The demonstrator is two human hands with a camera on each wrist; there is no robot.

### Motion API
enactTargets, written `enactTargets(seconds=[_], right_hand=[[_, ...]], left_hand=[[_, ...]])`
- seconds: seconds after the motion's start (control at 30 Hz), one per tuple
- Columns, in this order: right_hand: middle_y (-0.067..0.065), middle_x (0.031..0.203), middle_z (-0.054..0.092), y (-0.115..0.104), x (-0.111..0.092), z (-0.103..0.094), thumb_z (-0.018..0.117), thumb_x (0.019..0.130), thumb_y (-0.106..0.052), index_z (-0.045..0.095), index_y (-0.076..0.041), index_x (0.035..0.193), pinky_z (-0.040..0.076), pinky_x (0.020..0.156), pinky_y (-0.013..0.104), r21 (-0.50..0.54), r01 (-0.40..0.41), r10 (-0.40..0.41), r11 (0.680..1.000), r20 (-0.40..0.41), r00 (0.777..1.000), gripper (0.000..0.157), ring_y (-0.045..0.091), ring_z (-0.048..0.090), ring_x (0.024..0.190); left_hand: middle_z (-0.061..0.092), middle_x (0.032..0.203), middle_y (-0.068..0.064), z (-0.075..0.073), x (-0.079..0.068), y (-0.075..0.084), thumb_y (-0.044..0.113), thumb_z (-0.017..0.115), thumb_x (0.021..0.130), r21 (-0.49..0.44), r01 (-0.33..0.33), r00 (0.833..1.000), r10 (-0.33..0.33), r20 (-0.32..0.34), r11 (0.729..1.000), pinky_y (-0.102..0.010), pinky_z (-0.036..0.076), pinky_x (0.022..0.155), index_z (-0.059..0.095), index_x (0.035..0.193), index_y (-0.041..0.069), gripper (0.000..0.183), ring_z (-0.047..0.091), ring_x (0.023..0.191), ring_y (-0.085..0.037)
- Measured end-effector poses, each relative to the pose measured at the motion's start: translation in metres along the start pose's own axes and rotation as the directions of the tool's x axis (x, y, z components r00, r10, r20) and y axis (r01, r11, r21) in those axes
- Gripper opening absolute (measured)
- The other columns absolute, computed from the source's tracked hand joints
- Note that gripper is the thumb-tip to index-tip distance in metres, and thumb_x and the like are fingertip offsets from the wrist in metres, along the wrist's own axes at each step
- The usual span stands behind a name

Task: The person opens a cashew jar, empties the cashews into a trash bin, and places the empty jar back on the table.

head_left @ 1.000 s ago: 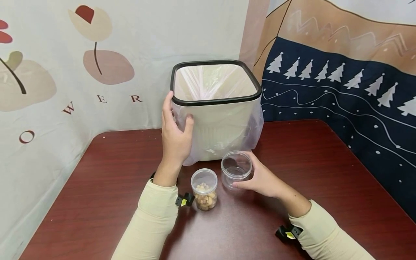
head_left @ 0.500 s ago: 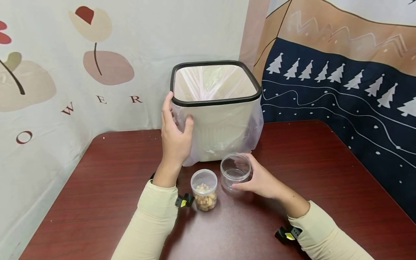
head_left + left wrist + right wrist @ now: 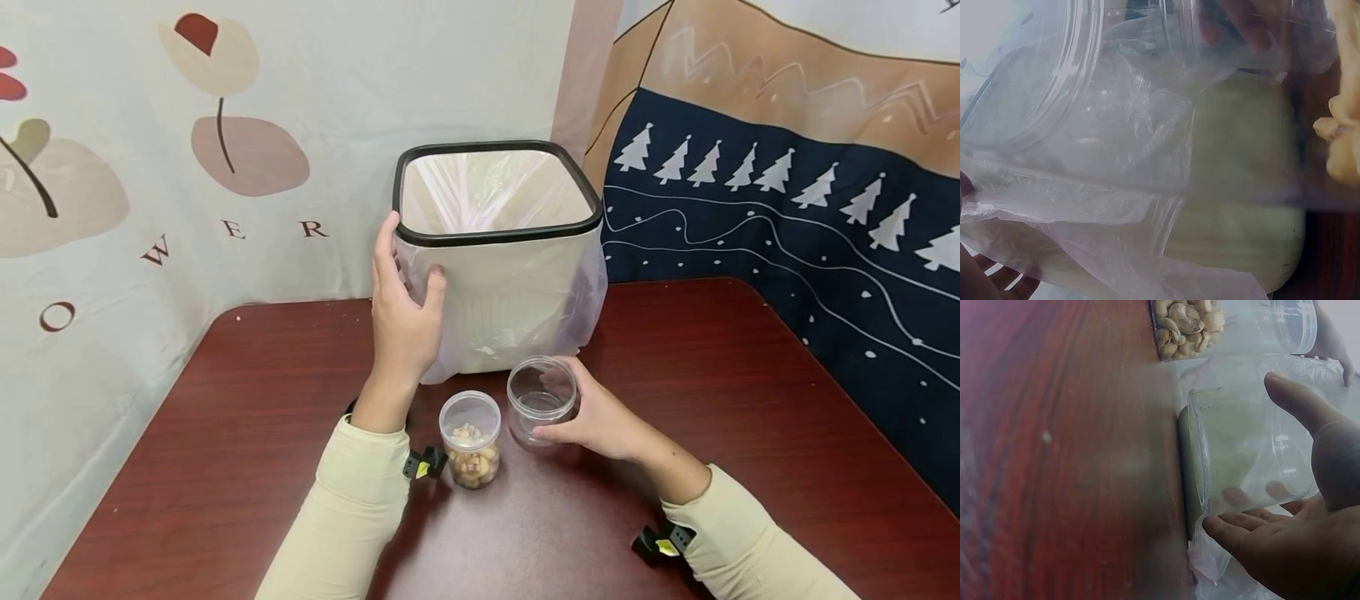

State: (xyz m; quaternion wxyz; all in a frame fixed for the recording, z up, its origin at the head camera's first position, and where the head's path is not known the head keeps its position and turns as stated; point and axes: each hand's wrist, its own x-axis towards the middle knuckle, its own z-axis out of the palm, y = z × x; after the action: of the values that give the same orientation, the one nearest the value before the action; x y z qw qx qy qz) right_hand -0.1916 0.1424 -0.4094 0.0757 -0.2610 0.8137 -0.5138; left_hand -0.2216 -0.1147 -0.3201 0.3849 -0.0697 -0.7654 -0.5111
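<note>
Bin rim; whole in head view only

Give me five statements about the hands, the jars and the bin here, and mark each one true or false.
1. The left hand touches the trash bin. True.
2. The right hand holds the jar of cashews. False: it holds the empty clear jar.
3. The trash bin is lined with a plastic bag. True.
4. The bin's rim is white. False: it is black.
5. The cashew jar lies on its side. False: it stands upright on the wood-grain table.
</note>
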Motion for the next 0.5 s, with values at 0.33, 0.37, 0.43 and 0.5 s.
enactTargets(seconds=[0.33,0.37,0.43,0.5], right_hand=[[0.015,0.139,0.056,0.0025,0.0001,0.001,0.089,0.072,-0.02,0.04,-0.012,0.142,0.04,0.11,0.048,-0.058,-0.015,0.014,0.998,-0.02,1.0,0.086,0.029,0.053,0.132],[0.015,0.139,0.056,0.0027,0.0001,0.0009,0.089,0.072,-0.02,0.04,-0.012,0.142,0.039,0.11,0.048,-0.06,-0.016,0.014,0.998,-0.023,1.0,0.086,0.029,0.053,0.132],[0.014,0.139,0.056,0.0029,0.0003,0.0009,0.089,0.072,-0.019,0.04,-0.012,0.142,0.039,0.11,0.048,-0.063,-0.017,0.015,0.998,-0.026,1.0,0.086,0.028,0.053,0.131],[0.014,0.14,0.056,0.003,0.0004,0.0008,0.089,0.072,-0.019,0.04,-0.011,0.142,0.039,0.11,0.048,-0.065,-0.022,0.02,0.998,-0.027,0.999,0.086,0.028,0.053,0.131]], left_hand=[[0.036,0.157,0.009,-0.0007,-0.0003,-0.0001,0.028,0.056,0.095,-0.002,0.01,1.0,-0.01,0.007,1.0,-0.044,0.041,0.107,0.027,0.156,0.035,0.068,0.045,0.133,-0.019],[0.036,0.157,0.009,-0.0007,-0.0002,-0.0001,0.028,0.056,0.095,-0.001,0.01,1.0,-0.01,0.006,1.0,-0.044,0.041,0.107,0.028,0.156,0.035,0.068,0.045,0.133,-0.019],[0.036,0.157,0.009,-0.0006,-0.0002,-0.0001,0.028,0.056,0.095,0.001,0.01,1.0,-0.01,0.005,1.0,-0.044,0.041,0.107,0.027,0.156,0.035,0.068,0.045,0.132,-0.019],[0.036,0.157,0.009,-0.0004,0.0001,-0.0001,0.029,0.056,0.095,0.003,0.011,1.0,-0.011,0.005,1.0,-0.044,0.041,0.106,0.027,0.156,0.035,0.068,0.046,0.131,-0.019]])
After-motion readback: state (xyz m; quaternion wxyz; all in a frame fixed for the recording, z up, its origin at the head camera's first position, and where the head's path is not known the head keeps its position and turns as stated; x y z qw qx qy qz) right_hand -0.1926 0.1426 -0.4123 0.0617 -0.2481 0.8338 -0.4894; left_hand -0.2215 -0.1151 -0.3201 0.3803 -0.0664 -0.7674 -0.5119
